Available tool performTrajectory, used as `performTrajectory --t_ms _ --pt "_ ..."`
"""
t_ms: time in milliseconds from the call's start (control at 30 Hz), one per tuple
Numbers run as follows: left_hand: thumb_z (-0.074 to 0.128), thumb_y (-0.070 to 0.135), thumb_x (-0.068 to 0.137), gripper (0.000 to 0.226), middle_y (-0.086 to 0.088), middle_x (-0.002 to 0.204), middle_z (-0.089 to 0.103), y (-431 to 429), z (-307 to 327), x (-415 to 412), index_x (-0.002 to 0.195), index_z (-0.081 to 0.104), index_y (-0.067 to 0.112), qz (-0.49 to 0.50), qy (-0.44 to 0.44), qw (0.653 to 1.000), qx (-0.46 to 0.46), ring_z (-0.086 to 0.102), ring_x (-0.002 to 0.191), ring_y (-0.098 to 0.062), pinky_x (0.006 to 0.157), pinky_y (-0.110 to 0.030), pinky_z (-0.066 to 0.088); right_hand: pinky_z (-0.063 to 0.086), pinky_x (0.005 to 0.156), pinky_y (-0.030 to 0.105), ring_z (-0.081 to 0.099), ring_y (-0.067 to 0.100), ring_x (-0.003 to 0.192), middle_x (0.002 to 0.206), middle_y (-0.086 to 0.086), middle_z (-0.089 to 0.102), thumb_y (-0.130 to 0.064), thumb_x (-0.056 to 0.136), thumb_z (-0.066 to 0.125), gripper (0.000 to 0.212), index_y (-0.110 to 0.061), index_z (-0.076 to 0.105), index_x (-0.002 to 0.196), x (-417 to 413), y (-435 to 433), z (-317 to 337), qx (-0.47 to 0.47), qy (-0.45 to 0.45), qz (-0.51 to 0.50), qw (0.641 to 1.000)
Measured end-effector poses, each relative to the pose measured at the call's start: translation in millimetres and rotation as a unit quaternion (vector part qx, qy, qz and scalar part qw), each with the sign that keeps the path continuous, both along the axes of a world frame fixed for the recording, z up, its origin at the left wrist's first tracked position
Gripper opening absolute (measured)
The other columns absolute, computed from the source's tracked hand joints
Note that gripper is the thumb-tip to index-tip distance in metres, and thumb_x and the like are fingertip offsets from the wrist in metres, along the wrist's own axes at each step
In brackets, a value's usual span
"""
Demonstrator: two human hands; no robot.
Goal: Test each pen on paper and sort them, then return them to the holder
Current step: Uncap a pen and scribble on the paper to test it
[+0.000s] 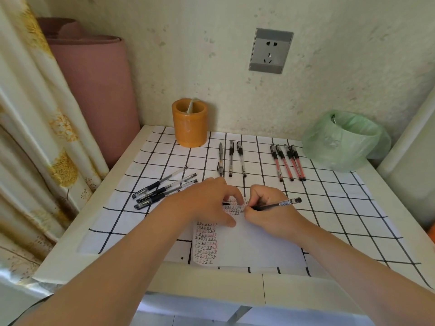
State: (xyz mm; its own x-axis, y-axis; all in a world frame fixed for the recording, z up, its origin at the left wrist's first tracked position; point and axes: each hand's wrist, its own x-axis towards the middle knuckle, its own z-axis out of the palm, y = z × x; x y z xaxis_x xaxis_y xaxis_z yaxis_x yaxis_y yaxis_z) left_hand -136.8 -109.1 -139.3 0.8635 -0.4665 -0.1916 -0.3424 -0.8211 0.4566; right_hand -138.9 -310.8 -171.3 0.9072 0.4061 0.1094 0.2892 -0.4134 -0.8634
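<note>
paper [254, 245] rows of 正 | left hand [207, 203] fingers extended, pressing paper | right hand [266, 208] grips pen [282, 204]

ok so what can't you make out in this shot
Head view only:
- pen tip: hidden by the fingers of the right hand.
- paper top: under the left hand.
- holder bottom: hidden by its own wall.
- marks on the paper: too small to read.
- bin bottom: hidden by its near wall.

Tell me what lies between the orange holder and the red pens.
Three pens lie side by side on the checked cloth between the holder and the red pens, seen in the head view.
</note>
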Motion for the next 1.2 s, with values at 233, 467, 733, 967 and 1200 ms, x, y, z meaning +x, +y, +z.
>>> performTrajectory --t_ms 233,467,733,967,1200 --pt "0.080 0.045 0.075 0.051 0.012 0.104 0.047 -0.1 -0.4 0.3 0.120 0.056 0.047 0.005 0.006 1.000 -0.006 0.047 0.102 -0.011 0.082 -0.029 0.044 0.033 0.047 0.022 0.043 0.004 0.051 0.057 -0.012 0.052 0.002 0.076 0.068 0.032 -0.024 0.055 0.063 0.9 -1.1 -0.1 -0.008 0.030 0.016 0.999" --pt "0.080 0.046 0.074 0.052 0.012 0.103 0.046 0.4 0.2 -0.2 0.121 0.057 0.047 0.005 0.007 1.000 -0.005 0.048 0.101 -0.011 0.082 -0.030 0.045 0.031 0.046 0.020 0.040 0.002 0.050 0.056 -0.012 0.049 0.004 0.075 0.067 0.026 -0.014 0.052 0.064 -1.9 1.2 1.7 -0.009 0.002 0.007 1.000" --pt "0.080 0.044 0.075 0.052 0.012 0.104 0.046 0.4 0.5 -1.2 0.121 0.057 0.046 0.007 0.010 1.000 -0.013 0.049 0.105 -0.011 0.085 -0.031 0.046 0.031 0.046 0.022 0.039 0.005 0.050 0.057 -0.008 0.049 0.005 0.076 0.066 0.022 -0.009 0.053 0.066 -2.2 0.5 0.4 0.005 0.001 0.009 1.000" --pt "0.080 0.044 0.075 0.051 0.012 0.105 0.047 -0.2 0.7 -1.5 0.120 0.056 0.047 0.007 0.010 1.000 -0.014 0.048 0.104 -0.011 0.083 -0.030 0.045 0.034 0.047 0.022 0.043 0.005 0.051 0.058 -0.011 0.052 0.004 0.075 0.067 0.031 -0.022 0.054 0.062 -0.4 -0.7 1.3 -0.003 0.019 0.025 1.000" --pt "0.080 0.045 0.074 0.051 0.012 0.104 0.047 -0.1 1.7 -1.3 0.120 0.057 0.047 0.011 0.011 1.000 -0.013 0.049 0.104 -0.012 0.086 -0.032 0.047 0.033 0.045 0.021 0.041 0.003 0.048 0.054 -0.014 0.051 0.004 0.075 0.067 0.028 -0.017 0.053 0.064 -1.1 1.4 2.4 -0.006 0.033 0.015 0.999"
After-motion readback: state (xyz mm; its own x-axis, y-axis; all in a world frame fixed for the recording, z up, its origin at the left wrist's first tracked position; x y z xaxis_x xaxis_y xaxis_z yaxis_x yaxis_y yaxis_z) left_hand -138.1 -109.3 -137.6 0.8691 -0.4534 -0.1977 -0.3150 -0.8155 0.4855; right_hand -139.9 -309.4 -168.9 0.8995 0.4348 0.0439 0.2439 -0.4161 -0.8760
